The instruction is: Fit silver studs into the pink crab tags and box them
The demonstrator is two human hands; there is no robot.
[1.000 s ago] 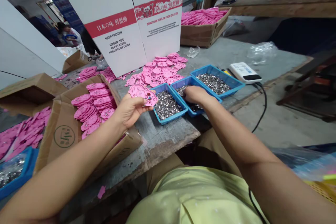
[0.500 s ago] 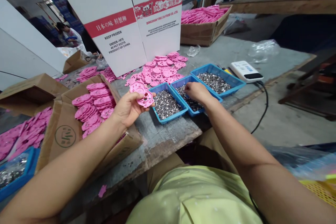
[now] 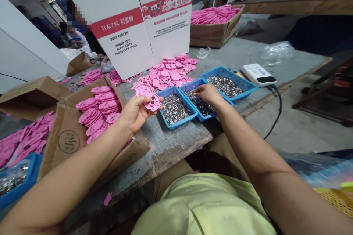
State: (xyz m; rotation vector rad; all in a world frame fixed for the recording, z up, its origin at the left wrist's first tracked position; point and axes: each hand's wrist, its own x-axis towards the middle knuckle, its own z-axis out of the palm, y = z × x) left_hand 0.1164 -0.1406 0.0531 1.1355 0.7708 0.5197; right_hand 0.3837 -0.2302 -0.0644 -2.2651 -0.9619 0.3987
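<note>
A flat pink plastic piece (image 3: 150, 100) with holes in it is gripped between the thumb and fingers of my left hand (image 3: 135, 113), left of the blue trays. My right hand (image 3: 210, 94) is over the middle blue tray (image 3: 206, 118), fingers pinched together at the small metal parts; whatever they hold is too small to make out. Beside it, the nearer blue tray (image 3: 178, 126) is full of shiny small metal parts, and a third blue tray (image 3: 249, 91) holds similar ones. Several loose pink pieces (image 3: 168, 75) lie heaped behind the trays.
An open cardboard box (image 3: 63, 143) at left holds stacked pink pieces. A tall white carton (image 3: 171, 40) stands behind the heap. Farther back is another box (image 3: 209, 36) of pink pieces. A white scale-like device (image 3: 258, 74) with a cable sits right. Another person (image 3: 74, 38) works in the background.
My right hand has lifted slightly from among the metal parts, with its fingertips more visible. My left hand stays in place with the pink piece. Another figure, partly blurred, appears behind the white carton.
</note>
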